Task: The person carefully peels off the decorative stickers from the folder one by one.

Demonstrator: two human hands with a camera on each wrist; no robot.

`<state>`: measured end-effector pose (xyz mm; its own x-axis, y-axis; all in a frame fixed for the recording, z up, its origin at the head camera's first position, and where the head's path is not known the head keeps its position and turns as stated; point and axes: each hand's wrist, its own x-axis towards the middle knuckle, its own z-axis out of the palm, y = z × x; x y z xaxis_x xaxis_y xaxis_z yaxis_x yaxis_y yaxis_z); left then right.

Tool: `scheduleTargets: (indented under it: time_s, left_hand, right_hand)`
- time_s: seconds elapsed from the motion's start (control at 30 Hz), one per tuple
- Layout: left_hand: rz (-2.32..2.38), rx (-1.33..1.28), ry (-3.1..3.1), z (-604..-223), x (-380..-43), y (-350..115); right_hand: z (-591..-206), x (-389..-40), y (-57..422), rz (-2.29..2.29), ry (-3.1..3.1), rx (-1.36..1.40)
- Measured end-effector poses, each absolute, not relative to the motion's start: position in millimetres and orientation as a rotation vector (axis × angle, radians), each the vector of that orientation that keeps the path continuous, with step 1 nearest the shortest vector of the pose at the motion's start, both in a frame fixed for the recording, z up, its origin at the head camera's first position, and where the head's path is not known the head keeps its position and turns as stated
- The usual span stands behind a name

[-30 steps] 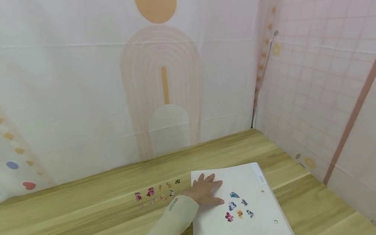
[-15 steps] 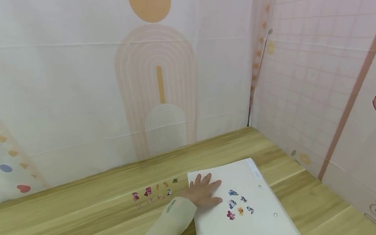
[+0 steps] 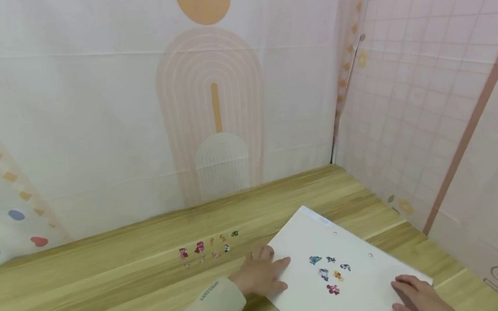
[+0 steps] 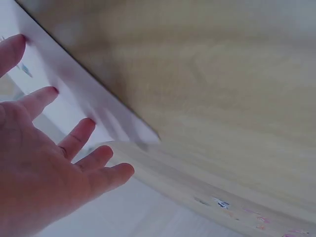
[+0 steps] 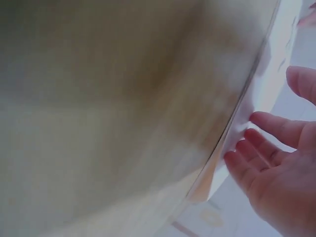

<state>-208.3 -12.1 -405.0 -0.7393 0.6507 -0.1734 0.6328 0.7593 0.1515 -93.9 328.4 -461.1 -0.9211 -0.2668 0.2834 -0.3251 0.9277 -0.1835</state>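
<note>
A flat white folder (image 3: 299, 250) with two small rivets and a pale label strip lies turned at an angle on the wooden table. Several small coloured cartoon-figure stickers (image 3: 323, 273) form a cluster on its cover. In the head view, my left hand (image 3: 261, 273) lies at the folder's left edge with its fingers spread and the fingertips over the cover. My right hand (image 3: 421, 296) is at the right edge. The right wrist view shows the right fingers (image 5: 276, 126) relaxed along that edge. Neither hand grips anything.
Two short rows of similar small figures (image 3: 200, 247) lie on the wooden table (image 3: 109, 281), left of the folder. A pale printed cloth (image 3: 94, 114) hangs behind the table, and another cloth (image 3: 405, 112) bounds it on the right.
The folder has rotated, its far-left corner swinging to the right and its stickers turning with it. My left hand has slid back toward its left edge; my right hand has come into the head view.
</note>
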Motion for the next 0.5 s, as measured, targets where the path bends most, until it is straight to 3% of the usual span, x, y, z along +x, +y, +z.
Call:
scheduleTargets:
  time_s: [0.2, 0.5]
  left_hand:
    - [0.067, 1.162, 2.724, -405.3, -177.0, -35.1]
    - [0.261, 1.355, 2.613, -422.8, -142.0, -47.4]
  right_hand:
    - [-436.9, -119.6, 316.4, 0.575, -2.964, 0.328]
    - [-428.4, -161.4, 316.6, 0.431, -2.884, 0.504]
